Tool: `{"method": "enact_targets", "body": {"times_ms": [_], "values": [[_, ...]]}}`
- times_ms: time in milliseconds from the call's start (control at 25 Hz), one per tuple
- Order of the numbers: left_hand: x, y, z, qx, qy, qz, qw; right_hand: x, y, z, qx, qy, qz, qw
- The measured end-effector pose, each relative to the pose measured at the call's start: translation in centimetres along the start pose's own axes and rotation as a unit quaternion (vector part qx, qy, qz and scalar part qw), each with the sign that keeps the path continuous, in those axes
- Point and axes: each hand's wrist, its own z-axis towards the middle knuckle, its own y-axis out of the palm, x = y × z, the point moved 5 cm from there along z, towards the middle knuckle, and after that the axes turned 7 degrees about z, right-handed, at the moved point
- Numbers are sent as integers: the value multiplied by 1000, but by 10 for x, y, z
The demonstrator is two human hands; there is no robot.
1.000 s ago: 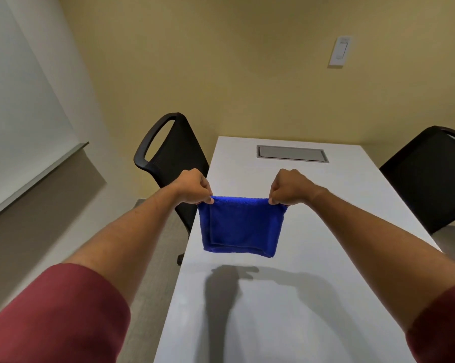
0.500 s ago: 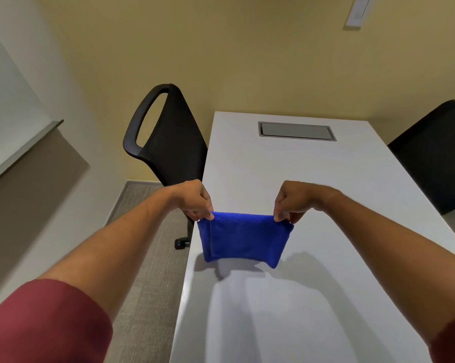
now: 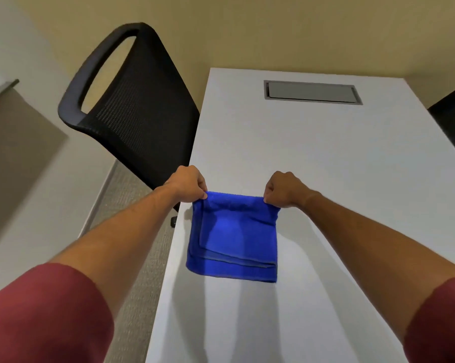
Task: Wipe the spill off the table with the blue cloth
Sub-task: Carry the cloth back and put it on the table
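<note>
Both hands are lowering the folded blue cloth (image 3: 234, 239) toward the white surface (image 3: 325, 158), nearer than a moment ago. The left hand (image 3: 188, 184) and right hand (image 3: 282, 189) are pinching its top corners with closed fingers. No spill is showing, so wiping is probably just starting.

Office meeting room: white table (image 3: 325, 158) (cable hatch (image 3: 312, 91) inset), mesh chair (image 3: 140, 106).

The white table (image 3: 325, 158) was fitted with a grey recessed hatch (image 3: 312, 91) near its far end; the folded blue cloth (image 3: 234, 242) was laid near its left edge.
</note>
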Motion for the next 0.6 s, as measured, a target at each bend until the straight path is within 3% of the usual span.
{"method": "enact_targets", "body": {"times_ms": [600], "values": [[-9, 28, 43, 44, -36, 67, 996, 24, 30, 63, 65, -27, 6, 997]]}}
